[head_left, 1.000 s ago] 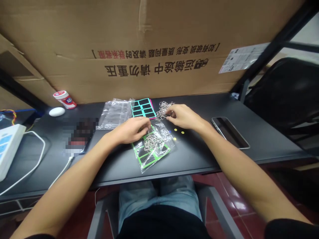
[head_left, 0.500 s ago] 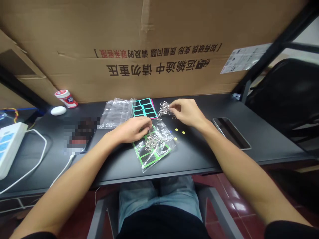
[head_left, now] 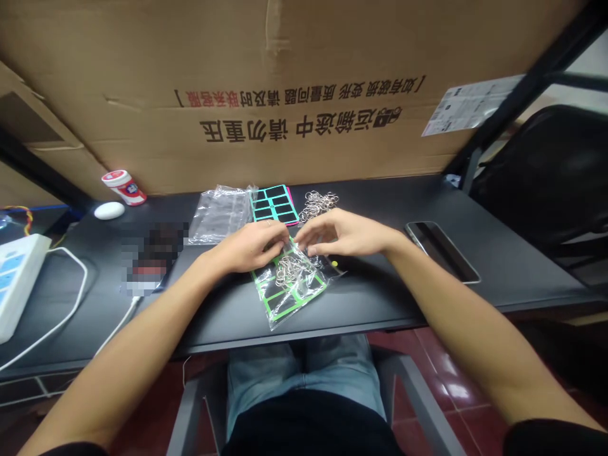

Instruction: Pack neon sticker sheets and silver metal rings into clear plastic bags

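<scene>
Head view, clock read from the bag, twelve straight ahead of the person. Nearest on the black table (head_left: pixel 223 323) lies a clear plastic bag (head_left: pixel 304 297); a green-bordered sheet of black rectangles (head_left: pixel 285 305) and a tangle of silver metal rings (head_left: pixel 289 271) look to be in already, so it's well filled, I'd say, with no seal visible. Beside it, toward two, a round yellow dot (head_left: pixel 335 263). Left hand (head_left: pixel 256 246) at ten to eleven, grip curled and apparently pinching the bag's film! Right hand (head_left: pixel 337 231) at one, fingers curved, thumb apart; whether it pinches anything, I can't tell. Farther out, stock left outside: flat transparent plastic pouches (head_left: pixel 221 218) at ten, a loose pile of silver rings (head_left: pixel 320 204) past twelve, a teal-bordered sheet of black rectangles (head_left: pixel 274 206) before twelve. And the bag's lie? Near corner toward six or seven, long axis, as I judge it, slanting from eight out to two, loose film at the two o'clock end; its mouth is partly hidden by the hands.
</scene>
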Demonstrator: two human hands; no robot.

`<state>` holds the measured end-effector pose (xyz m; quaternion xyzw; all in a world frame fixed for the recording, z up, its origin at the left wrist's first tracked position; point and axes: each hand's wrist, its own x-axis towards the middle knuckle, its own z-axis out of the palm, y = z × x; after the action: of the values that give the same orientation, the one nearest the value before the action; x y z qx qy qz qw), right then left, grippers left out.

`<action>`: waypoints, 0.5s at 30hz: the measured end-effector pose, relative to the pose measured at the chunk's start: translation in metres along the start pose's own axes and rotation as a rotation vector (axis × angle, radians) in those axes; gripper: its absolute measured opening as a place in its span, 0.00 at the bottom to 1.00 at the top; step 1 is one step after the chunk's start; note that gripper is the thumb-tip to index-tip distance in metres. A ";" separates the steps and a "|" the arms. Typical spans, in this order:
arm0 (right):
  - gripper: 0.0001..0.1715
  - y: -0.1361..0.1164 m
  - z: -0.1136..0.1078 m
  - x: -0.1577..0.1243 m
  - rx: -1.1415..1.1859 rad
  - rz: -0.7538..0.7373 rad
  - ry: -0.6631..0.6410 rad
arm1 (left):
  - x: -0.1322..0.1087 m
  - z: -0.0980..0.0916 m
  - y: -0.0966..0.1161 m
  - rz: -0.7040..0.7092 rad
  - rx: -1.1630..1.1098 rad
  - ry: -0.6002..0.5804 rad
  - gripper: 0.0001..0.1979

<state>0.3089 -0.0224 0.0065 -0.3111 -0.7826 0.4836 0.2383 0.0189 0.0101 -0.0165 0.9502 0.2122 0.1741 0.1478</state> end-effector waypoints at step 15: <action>0.14 0.007 -0.019 -0.001 -0.057 0.013 0.492 | 0.002 -0.009 0.002 0.010 0.378 0.824 0.08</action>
<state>0.3237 -0.0091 0.0082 -0.4314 -0.7123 0.3725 0.4097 0.0181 0.0107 -0.0072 0.8130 0.2768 0.4966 -0.1259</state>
